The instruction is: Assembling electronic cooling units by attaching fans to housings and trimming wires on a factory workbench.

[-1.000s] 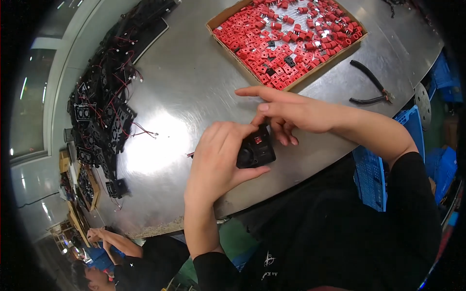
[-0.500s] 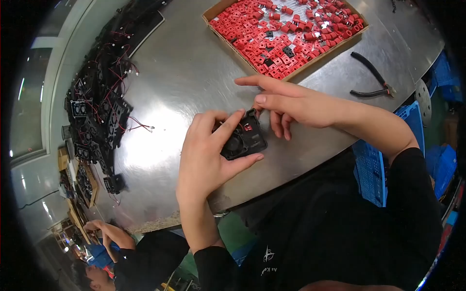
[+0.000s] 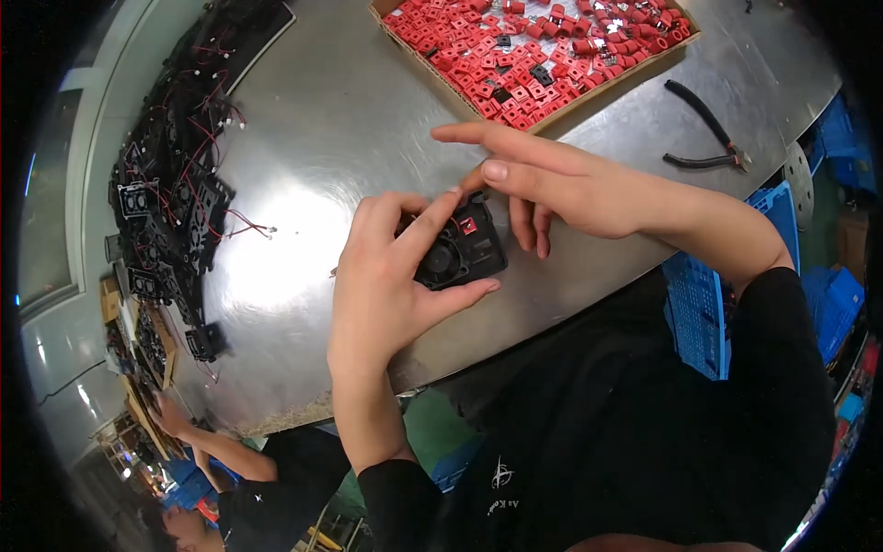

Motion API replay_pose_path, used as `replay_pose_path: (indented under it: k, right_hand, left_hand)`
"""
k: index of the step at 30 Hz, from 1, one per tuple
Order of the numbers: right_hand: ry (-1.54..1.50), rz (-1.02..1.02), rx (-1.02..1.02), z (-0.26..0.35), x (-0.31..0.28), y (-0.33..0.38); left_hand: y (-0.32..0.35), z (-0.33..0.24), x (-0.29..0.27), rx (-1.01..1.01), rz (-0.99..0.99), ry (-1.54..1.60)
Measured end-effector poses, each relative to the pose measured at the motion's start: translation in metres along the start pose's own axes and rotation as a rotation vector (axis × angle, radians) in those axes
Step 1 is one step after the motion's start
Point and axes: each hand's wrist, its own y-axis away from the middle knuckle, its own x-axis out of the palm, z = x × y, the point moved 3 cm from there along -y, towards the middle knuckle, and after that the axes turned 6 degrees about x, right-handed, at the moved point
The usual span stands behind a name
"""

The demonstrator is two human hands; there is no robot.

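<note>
- The small black fan (image 3: 457, 253) is lying on the shiny metal tabletop (image 3: 349, 120), between the two hands.
- The left hand (image 3: 391, 281) is gripping the fan, thumb under its near edge and fingers curling over its far side.
- The right hand (image 3: 561, 179) is hovering over the fan's far corner, forefinger stretching out straight, thumb pressing at a red piece (image 3: 469, 225) on the fan; it is closing on nothing.
- Beyond the right hand, a cardboard tray (image 3: 418, 51) of red parts is sitting.
- Black pliers (image 3: 704, 138) are lying to the right of that hand.
- A heap of black fans (image 3: 170, 212) with red wires is lying well left of the left hand.
</note>
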Motion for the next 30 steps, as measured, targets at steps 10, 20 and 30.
replay_pose_path:
  k: [10,20,30]
  right_hand:
    - [0.509,-0.191,-0.486,0.032,-0.013,0.017]
    - [0.956,-0.665,-0.554,0.020,-0.061,-0.029]
    - [1.016,-0.695,-0.386,0.020,-0.056,-0.045]
  left_hand:
    - [0.001,-0.002,0.000,-0.012,-0.091,-0.010]
    - [0.003,0.002,-0.005,0.104,-0.210,-0.023]
    - [-0.006,0.003,-0.001,0.047,-0.119,-0.022]
